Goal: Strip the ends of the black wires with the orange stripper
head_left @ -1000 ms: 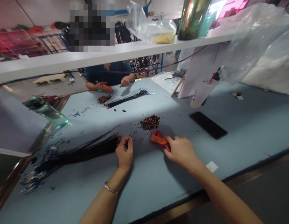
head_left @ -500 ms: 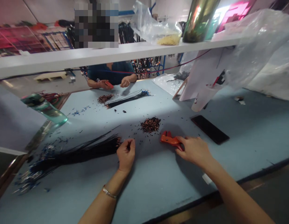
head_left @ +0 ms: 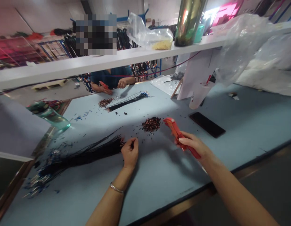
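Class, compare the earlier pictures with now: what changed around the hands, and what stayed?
The right hand moved rightward, farther from the left hand, and turned the red tool, whose head now points more forward. It kept its hold. The left hand barely shifted; the black wire bundle, dark pile and phone stayed put.

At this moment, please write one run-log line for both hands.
left hand: by end of black wire bundle, grip unclear | right hand: holds red tool | pile of small pieces: beyond hands

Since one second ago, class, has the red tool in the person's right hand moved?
Yes: against the pile of small pieces, the red tool has shifted rightward, its head going from the pile's near side to its right.
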A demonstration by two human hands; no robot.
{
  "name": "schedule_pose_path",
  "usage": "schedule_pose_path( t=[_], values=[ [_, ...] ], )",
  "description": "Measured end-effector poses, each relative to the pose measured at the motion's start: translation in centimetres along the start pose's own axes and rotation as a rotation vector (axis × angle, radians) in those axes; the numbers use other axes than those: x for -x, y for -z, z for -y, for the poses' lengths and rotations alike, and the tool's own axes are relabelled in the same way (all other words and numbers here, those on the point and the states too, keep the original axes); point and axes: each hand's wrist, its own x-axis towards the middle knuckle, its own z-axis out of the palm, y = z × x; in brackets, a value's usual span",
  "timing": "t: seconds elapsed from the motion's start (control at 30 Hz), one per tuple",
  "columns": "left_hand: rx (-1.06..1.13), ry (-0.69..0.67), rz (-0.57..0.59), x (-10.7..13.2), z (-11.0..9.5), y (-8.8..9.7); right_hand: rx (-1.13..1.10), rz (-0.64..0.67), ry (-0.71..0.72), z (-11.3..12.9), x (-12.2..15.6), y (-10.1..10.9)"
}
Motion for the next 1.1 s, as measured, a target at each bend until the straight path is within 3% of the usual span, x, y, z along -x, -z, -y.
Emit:
schedule_pose_path(
  t=[0.13,0.37,0.53,0.67,0.87,1.1],
  values=[
    [0.071,-0.085,0.069,0.1,0.0,-0.3,-0.47,0.211,-0.02,-1.0,0.1,-2.5],
    [0.076,-0.044,0.101,0.8,0.2,-0.2,-0.67,0.428,-0.113,-1.0,-2.5,-6.8],
    [-0.126,-0.013,0.095,0.7,-0.3,0.2,-0.773,0.474,-0.068,-3.0,-3.1,-7.1],
    [-0.125,-0.037,0.112,0.5,-0.4,0.3,-0.841,0.476,-0.03,-3.7,-2.8,-7.0],
    [-0.116,-0.239,0.11,0.6,-0.3,0.3,-0.781,0.42,-0.005,-3.5,-2.6,-7.1],
    [-0.435,-0.477,0.062,1.0,-1.6,0.7,-0.694,0.446,-0.026,-4.1,-2.4,-7.1]
  ],
)
